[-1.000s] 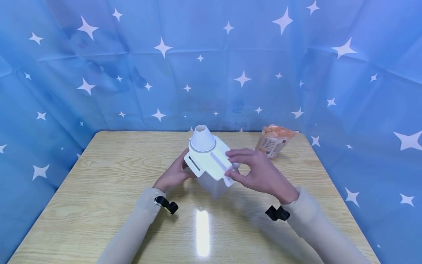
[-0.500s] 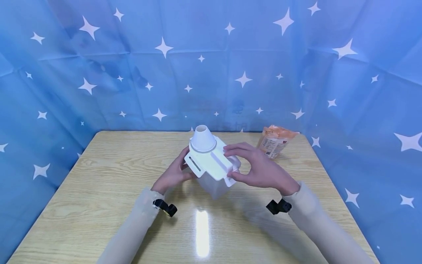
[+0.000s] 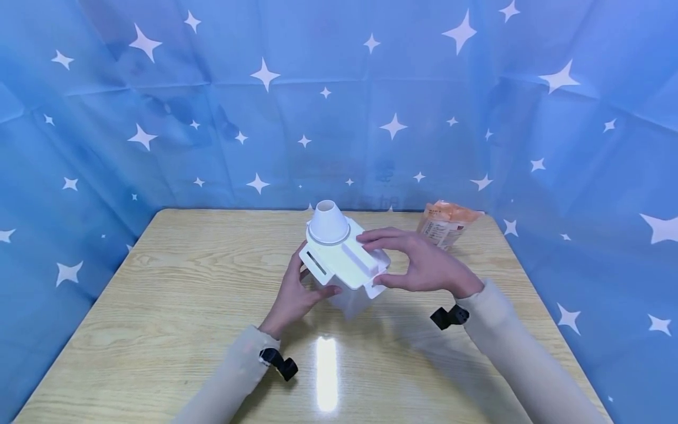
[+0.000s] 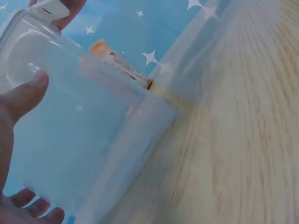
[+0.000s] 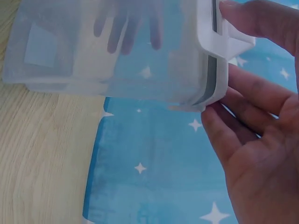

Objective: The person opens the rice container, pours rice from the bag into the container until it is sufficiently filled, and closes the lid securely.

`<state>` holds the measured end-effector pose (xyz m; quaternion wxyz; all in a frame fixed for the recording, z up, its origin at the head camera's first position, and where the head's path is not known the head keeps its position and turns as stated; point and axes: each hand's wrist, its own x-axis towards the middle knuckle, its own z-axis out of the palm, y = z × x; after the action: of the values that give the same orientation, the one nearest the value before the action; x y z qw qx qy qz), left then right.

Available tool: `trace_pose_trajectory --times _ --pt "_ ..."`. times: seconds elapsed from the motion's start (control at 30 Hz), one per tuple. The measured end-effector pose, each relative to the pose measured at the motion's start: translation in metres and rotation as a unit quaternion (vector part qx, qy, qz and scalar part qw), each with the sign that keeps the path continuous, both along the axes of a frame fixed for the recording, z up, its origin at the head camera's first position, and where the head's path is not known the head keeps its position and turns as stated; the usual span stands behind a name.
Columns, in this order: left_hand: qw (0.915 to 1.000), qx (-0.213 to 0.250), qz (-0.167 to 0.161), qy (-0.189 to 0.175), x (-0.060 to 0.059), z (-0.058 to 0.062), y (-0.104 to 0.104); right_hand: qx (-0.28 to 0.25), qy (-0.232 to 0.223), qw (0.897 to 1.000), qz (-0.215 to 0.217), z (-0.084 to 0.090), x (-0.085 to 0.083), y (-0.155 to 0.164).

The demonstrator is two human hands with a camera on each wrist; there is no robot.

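A clear plastic container [image 3: 351, 301] with a white lid [image 3: 344, 264] stands tilted at mid-table, with a white funnel [image 3: 328, 222] seated in the lid. My left hand [image 3: 298, 294] grips the container's body from the left, thumb across its front. In the left wrist view the thumb [image 4: 24, 95] presses the clear wall [image 4: 88, 140]. My right hand [image 3: 426, 266] holds the lid from the right, fingers on top and thumb at the side tab. The right wrist view shows that hand [image 5: 261, 135] wrapped around the lid's edge [image 5: 212, 60].
An orange snack packet [image 3: 446, 224] lies at the table's back right, just beyond my right hand. The wooden table [image 3: 175, 294] is walled by blue star-print cloth [image 3: 159, 118] on three sides. A black camera is strapped to each wrist.
My left hand has slid from the container's far left side to its near lower side, thumb now across the front. The right hand has moved slightly back along the lid.
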<state>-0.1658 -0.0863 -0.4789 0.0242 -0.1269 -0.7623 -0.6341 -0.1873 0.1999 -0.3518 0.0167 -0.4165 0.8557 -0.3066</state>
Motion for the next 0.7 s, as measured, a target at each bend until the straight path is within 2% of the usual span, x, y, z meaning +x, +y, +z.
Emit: trace_pose_trajectory --times 0.1,0.23,0.4,0.53,0.7 --pt "1.0 -0.002 0.006 -0.001 -0.001 -0.001 0.002 -0.005 0.006 1.0 -0.005 -0.001 0.002 0.0" --pt "0.9997 -0.012 -0.008 -0.018 -0.005 -0.001 -0.002 -0.012 0.012 1.0 -0.019 -0.003 0.007 -0.001" --pt "0.9973 -0.02 -0.033 -0.062 -0.011 0.001 -0.011 -0.013 0.008 0.999 -0.047 -0.005 0.014 -0.008" --pt "0.9946 -0.029 -0.062 -0.077 -0.02 0.002 -0.018 -0.011 0.001 0.997 -0.072 -0.005 0.022 -0.016" --pt "0.99 -0.04 -0.103 -0.088 -0.034 0.005 -0.026 -0.009 0.039 0.994 -0.101 -0.005 0.033 -0.026"
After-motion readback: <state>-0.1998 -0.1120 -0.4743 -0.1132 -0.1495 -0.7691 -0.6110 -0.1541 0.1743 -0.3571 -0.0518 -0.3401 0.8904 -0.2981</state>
